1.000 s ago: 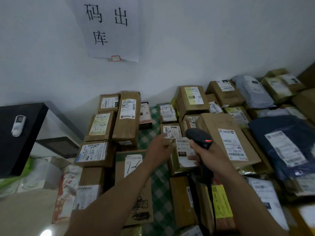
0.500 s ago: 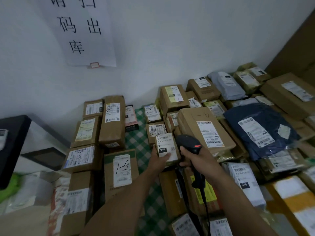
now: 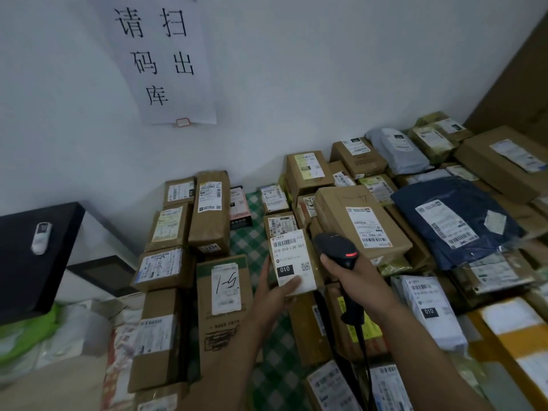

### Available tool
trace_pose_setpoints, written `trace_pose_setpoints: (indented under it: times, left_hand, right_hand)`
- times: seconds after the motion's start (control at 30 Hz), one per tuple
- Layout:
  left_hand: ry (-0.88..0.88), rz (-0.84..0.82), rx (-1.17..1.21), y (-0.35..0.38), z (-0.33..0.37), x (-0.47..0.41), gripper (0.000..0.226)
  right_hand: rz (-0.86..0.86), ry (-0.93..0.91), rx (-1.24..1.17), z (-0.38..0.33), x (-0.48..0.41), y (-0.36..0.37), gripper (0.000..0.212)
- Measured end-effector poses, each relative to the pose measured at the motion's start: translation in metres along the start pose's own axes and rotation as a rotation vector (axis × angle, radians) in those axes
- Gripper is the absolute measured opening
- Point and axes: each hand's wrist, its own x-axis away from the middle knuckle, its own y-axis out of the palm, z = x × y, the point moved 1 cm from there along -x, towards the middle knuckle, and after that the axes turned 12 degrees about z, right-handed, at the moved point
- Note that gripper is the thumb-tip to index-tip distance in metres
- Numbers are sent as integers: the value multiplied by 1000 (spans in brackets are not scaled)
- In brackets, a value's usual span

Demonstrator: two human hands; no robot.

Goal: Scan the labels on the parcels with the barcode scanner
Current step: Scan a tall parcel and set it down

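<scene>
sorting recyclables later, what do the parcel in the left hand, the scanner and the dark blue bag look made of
Small parcel: brown cardboard, matte, under white paper label. Barcode scanner: black moulded plastic, slight sheen. Dark blue bag: probably plastic film, wrinkled.

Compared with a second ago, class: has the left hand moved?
Yes. The left hand has slid toward the person, away from the small box behind, and now grips the held parcel at its near edge.
</scene>
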Motion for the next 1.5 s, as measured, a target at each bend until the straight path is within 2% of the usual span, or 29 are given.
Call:
trace_pose_setpoints:
  times: [0.1, 0.17, 0.37, 0.53, 0.7, 1.0, 1.5]
  left_hand:
    - [109, 27, -121, -8, 5, 26, 116]
    - [176, 29, -204, -14, 7, 41, 123]
    - [259, 47, -242, -40, -1, 59, 122]
    - [329, 100, -252, -41, 7, 69, 124]
    - [357, 116, -326, -40, 16, 58, 123]
    - [466, 134, -367, -36, 17, 30, 108]
    - [422, 187, -376, -40, 6, 23, 117]
  right_hand:
    - [-54, -39, -13, -6, 18, 4, 33]
    - [-85, -51, -17, -10, 30, 5, 33]
    - [-173, -86, 19, -12, 55, 5, 37]
    - [-148, -143, 46, -19, 67, 4, 26]
    - [-154, -155, 138, -26, 77, 5, 32]
    - [-220, -145, 247, -33, 88, 5, 21]
    - [-268, -99, 273, -32, 88, 5, 31]
